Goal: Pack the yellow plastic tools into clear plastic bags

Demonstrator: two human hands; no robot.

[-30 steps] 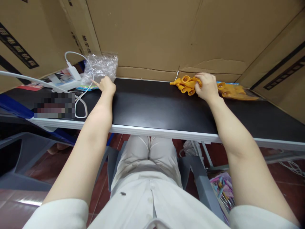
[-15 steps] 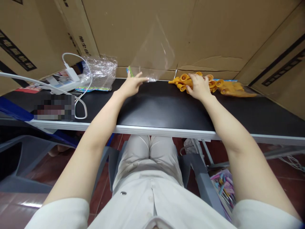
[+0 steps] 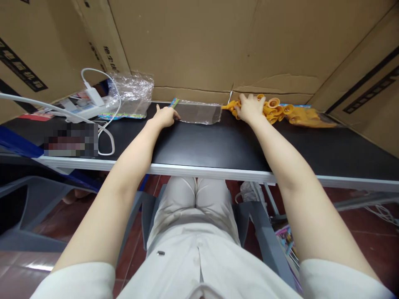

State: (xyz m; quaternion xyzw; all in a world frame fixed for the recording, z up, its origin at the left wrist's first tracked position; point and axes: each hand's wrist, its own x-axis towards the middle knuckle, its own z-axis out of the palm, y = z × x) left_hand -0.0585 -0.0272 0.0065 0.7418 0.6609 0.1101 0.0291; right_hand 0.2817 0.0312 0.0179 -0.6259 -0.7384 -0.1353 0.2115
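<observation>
The flat, clear plastic bag with a coloured strip at its left end [image 3: 199, 113] lay on the black tabletop with a white front edge [image 3: 218, 143]. It sat close to the far edge, about midway along it, with its long side parallel to that edge. The left hand [image 3: 163, 116] rested palm down on the bag's left end. Its fingers [image 3: 174, 116] were together and slightly bent, with the tips on the plastic and the thumb lifted to the side. Whether anything was pinched under them could not be told.

Just beyond the bag's right end, the right hand [image 3: 249, 107] lay over a heap of small orange trumpet-shaped plastic pieces [image 3: 276, 109]. Its fingers were spread apart on top of the nearest ones, not closed round any piece. The heap sat against the far edge and ran on to the right into a flat yellow packet [image 3: 307, 117] lying beside it.

Left of the bag, near the far left corner, a crumpled stack of clear plastic bags [image 3: 132, 93] stood apart from the left hand. A white charger with a looping white cable [image 3: 93, 94] lay just beside that stack, and the loop of cable reached towards the front edge. Brown cardboard sheets [image 3: 193, 41] walled in the surface at the back and on both sides. Under the front edge were the person's pale trousers [image 3: 193, 216] and a grey plastic chair [image 3: 258, 232].
</observation>
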